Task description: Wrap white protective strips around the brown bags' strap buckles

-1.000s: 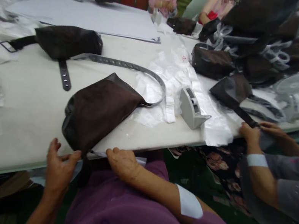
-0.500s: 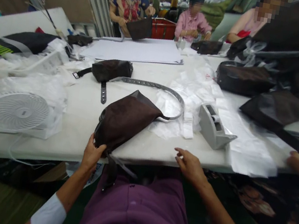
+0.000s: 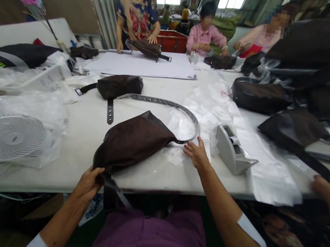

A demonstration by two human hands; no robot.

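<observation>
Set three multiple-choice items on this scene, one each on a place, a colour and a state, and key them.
1. Where does the grey tape dispenser stand?
A. Under the table
B. On the table, right of the right hand
C. Held in a hand

2. What colour is the bag in the left hand?
A. Dark brown
B. Bright red
C. White

3. How is the right hand?
A. Clenched in a fist
B. Gripping the dispenser
C. Open, fingers spread, holding nothing

Key:
1 B: it sits on the tabletop beyond that hand's right.
2 A: the bag's body shows dark brown.
3 C: the fingers fan out, empty.
</observation>
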